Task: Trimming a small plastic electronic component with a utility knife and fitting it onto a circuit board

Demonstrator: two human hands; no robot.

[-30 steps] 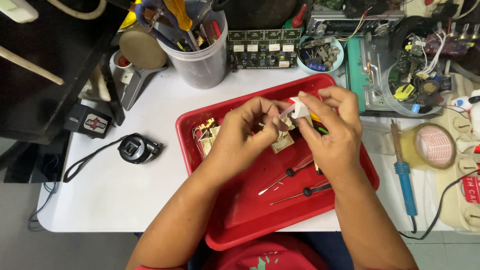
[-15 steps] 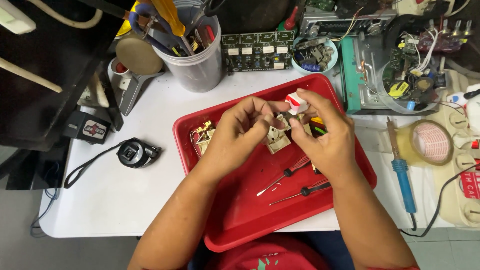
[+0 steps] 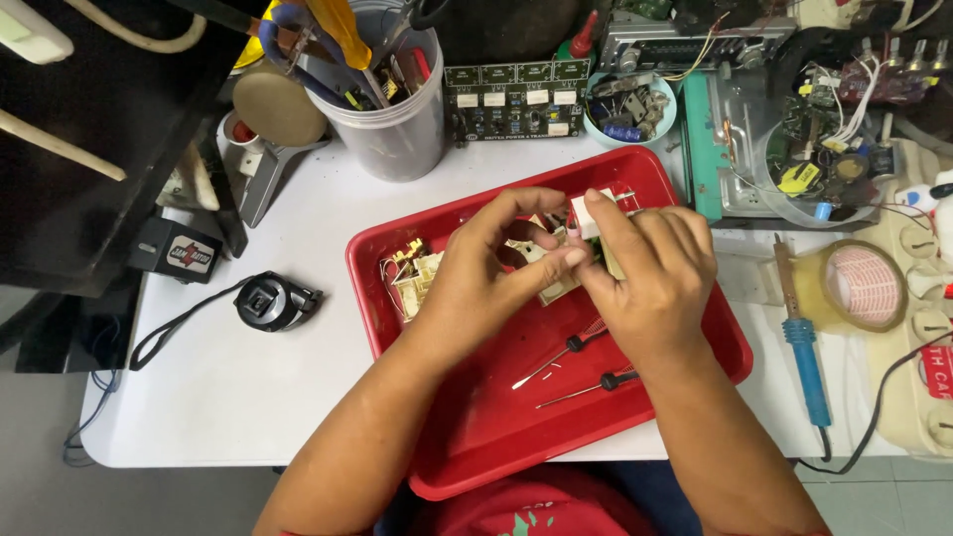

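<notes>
Both hands (image 3: 586, 268) pinch a small white part (image 3: 588, 213) above a red tray (image 3: 476, 437) (white table (image 3: 248, 397) beneath).

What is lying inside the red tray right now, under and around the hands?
In the red tray: two small screwdrivers, a cream part with wires at left. The left hand and right hand hold a small circuit board; whatever lies beneath them is covered.

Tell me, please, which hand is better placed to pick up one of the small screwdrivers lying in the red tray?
Probably the right hand: the two screwdrivers lie in the red tray just below it, while the left hand sits farther off.
</notes>
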